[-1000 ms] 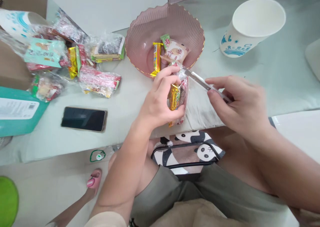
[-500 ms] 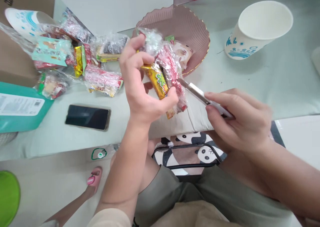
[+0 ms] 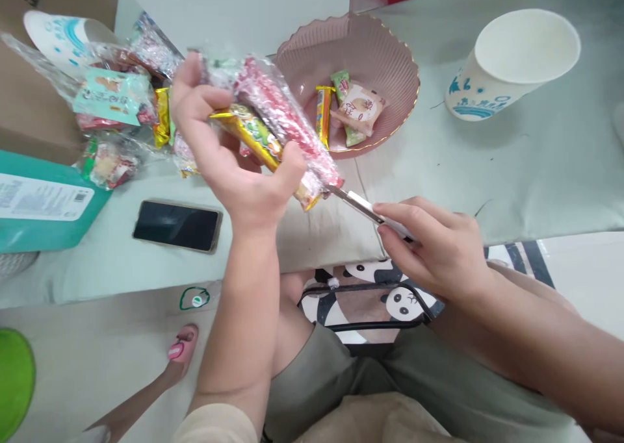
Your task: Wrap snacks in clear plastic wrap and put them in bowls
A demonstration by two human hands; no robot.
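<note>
My left hand [image 3: 244,164] is wrapped round a bundle of snacks in clear plastic, with a red-and-white packet [image 3: 287,121] and a yellow packet [image 3: 253,131] showing. In my right hand [image 3: 433,241] is a utility knife [image 3: 363,208], its blade tip touching the lower right end of the bundle. Behind the bundle stands a pink ribbed bowl [image 3: 400,60] with gold edging. Several small wrapped snacks lie in it, among them a beige packet [image 3: 361,108] and a yellow stick packet [image 3: 323,115].
A paper cup [image 3: 511,66] stands at the right. More bagged snacks [image 3: 110,99] and a tipped paper cup [image 3: 61,40] lie at the left, near a cardboard box [image 3: 29,99] and a teal package [image 3: 49,202]. A phone [image 3: 176,225] lies on the table [image 3: 536,183].
My left hand and the bundle have moved left, uncovering more of the bowl and a yellow stick packet in it. My right hand with the knife has shifted left and slightly down.
</note>
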